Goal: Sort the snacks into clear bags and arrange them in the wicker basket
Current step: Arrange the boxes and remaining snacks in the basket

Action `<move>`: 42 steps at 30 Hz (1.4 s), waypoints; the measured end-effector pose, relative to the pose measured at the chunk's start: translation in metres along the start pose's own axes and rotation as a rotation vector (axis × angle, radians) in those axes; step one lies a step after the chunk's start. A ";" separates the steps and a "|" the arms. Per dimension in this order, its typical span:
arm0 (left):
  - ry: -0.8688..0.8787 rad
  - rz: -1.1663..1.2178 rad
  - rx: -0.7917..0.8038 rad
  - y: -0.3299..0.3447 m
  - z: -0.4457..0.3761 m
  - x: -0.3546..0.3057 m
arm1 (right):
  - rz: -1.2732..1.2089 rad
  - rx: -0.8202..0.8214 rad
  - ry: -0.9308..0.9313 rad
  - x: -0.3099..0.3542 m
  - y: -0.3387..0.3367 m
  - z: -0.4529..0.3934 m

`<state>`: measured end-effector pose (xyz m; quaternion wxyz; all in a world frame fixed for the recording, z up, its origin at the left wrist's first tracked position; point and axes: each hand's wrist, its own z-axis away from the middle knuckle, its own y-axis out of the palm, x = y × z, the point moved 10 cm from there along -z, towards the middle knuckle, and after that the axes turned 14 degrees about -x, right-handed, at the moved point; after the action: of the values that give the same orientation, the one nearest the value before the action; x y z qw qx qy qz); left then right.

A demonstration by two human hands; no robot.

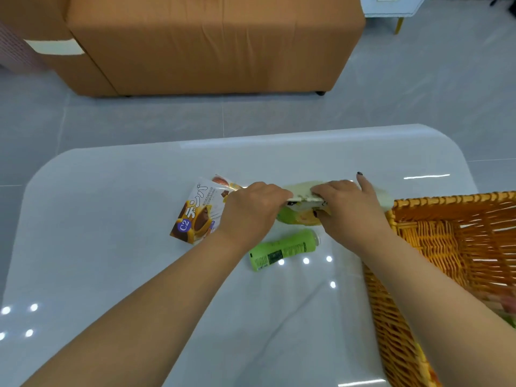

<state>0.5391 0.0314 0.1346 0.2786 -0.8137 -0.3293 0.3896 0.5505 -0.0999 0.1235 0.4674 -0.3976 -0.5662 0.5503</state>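
Note:
My left hand (251, 210) and my right hand (346, 208) both grip the top edge of a pale green snack pack (300, 212) in the middle of the white table (111, 247). The pack seems to sit inside a clear bag, though the bag is hard to make out. My right index finger points away from me. Just left of my left hand lies a brown and white snack packet (195, 213). A green bottle (284, 250) lies on its side nearer to me. The wicker basket (446, 208) stands at the right, right arm crossing its near corner.
An orange sofa (212, 43) stands on the grey floor beyond the table. A white cabinet with a gold leg (393, 9) is at the far right. Something colourful lies in the basket, mostly hidden by my right forearm.

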 end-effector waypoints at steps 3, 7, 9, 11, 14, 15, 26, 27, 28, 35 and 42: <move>0.078 0.017 -0.079 -0.018 -0.005 -0.020 | 0.079 0.052 -0.087 0.001 -0.013 0.000; 0.033 -0.002 -0.145 -0.038 -0.016 -0.042 | 0.039 0.009 -0.136 -0.006 -0.040 0.001; -0.022 -0.006 -0.174 -0.045 -0.022 -0.056 | 0.062 -0.013 -0.181 -0.014 -0.051 0.002; -0.144 0.046 -0.186 -0.048 -0.026 -0.065 | 0.087 -0.025 -0.248 -0.023 -0.060 0.004; -0.473 0.248 -0.207 -0.043 -0.024 -0.075 | 0.102 -0.067 -0.353 -0.045 -0.082 0.016; -0.568 0.289 -0.218 -0.040 -0.022 -0.080 | 0.107 -0.077 -0.374 -0.055 -0.090 0.022; -0.878 0.338 0.052 0.051 -0.013 -0.203 | 0.055 -0.043 -0.397 -0.192 -0.149 0.084; -0.914 0.352 0.059 0.061 -0.012 -0.210 | 0.058 -0.024 -0.378 -0.206 -0.146 0.087; -0.941 0.366 0.068 0.071 -0.011 -0.217 | 0.067 -0.008 -0.361 -0.218 -0.142 0.090; -1.090 0.174 0.223 0.130 0.043 -0.215 | 0.076 0.126 -0.276 -0.272 -0.083 0.095; -1.350 0.207 0.302 0.142 0.135 -0.202 | 0.141 0.289 -0.308 -0.245 -0.020 0.089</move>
<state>0.3770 -0.1839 0.0516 0.0847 -0.3733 -0.2935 0.8760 0.5261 -0.3601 0.1252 0.3879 -0.2763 -0.5171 0.7112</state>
